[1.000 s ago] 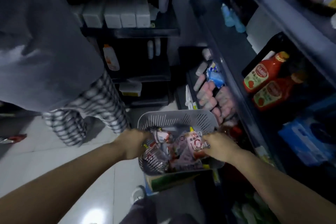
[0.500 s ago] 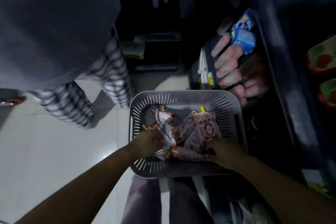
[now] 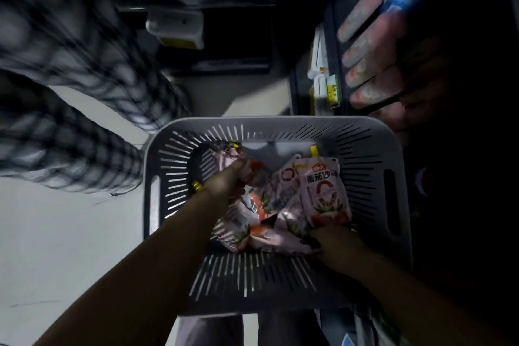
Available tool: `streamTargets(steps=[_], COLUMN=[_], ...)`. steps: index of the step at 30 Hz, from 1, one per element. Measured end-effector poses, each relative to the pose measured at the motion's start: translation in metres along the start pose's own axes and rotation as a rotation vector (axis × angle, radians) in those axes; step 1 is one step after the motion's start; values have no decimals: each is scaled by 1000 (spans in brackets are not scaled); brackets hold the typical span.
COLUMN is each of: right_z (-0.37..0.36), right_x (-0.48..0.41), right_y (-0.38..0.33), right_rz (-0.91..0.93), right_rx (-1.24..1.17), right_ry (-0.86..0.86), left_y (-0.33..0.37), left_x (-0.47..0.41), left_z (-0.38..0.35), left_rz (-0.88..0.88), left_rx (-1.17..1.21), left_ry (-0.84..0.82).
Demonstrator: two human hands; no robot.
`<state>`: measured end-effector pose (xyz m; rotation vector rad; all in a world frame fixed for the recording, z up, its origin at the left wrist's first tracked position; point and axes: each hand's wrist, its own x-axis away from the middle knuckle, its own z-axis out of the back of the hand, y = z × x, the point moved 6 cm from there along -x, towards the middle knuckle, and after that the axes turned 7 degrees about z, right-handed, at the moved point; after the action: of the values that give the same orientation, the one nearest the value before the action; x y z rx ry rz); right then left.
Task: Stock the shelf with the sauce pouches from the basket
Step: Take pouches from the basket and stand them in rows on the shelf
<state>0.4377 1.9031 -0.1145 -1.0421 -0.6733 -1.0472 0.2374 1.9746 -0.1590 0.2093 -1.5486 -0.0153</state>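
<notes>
Sauce pouches (image 3: 283, 194) lie heaped mid-basket in the head view, probably so both hands can gather several at once. The left hand (image 3: 227, 185) curls its fingers round one pouch that pokes out just beyond its knuckles. The right hand (image 3: 334, 241) pinches the near edge of the labelled pouch (image 3: 323, 191), which stretches away from its fingertips. Around both hands rises the grey basket (image 3: 280, 123). The dim shelf (image 3: 332, 70) stands farther beyond the right hand.

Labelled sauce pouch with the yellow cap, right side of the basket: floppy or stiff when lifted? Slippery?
Probably floppy: the labelled pouch looks creased and bulges softly. Its glossy film catches light, so it is likely slick; the right hand grips its bottom edge. The yellow cap is probably its only rigid part.
</notes>
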Motion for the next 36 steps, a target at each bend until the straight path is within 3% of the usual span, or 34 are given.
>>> streamTargets(steps=[5, 8, 13, 17, 19, 21, 25, 28, 31, 36], right_z=[26, 64, 100, 87, 67, 45, 11, -3, -1, 40], right_x=[-4, -9, -16, -20, -19, -19, -16, -20, -19, -6], right_y=[-22, -33, -11, 20, 25, 24, 20, 12, 5, 1], right_rz=[65, 43, -67, -249, -306, -346, -545, -634, -595, -347], right_rx=[43, -56, -391, -856, -1189, -1380, -1541, -1720, -1694, -1351], right_ry=[-159, -122, 137, 623, 773, 852, 976, 919, 806, 892], left_y=[1, 2, -7, -21, -27, -34, -55, -61, -62, -52], left_x=[-25, -33, -32, -11, 5, 18, 34, 38, 38, 40], left_z=[-22, -24, -11, 16, 22, 23, 15, 10, 10, 8], left_rz=[60, 77, 26, 5, -13, -13, 126, 129, 73, -52], left_rx=[264, 338, 319, 216, 171, 171, 89, 121, 104, 259], left_ry=[-46, -89, -135, -125, -178, -211, -269, -313, -338, -449])
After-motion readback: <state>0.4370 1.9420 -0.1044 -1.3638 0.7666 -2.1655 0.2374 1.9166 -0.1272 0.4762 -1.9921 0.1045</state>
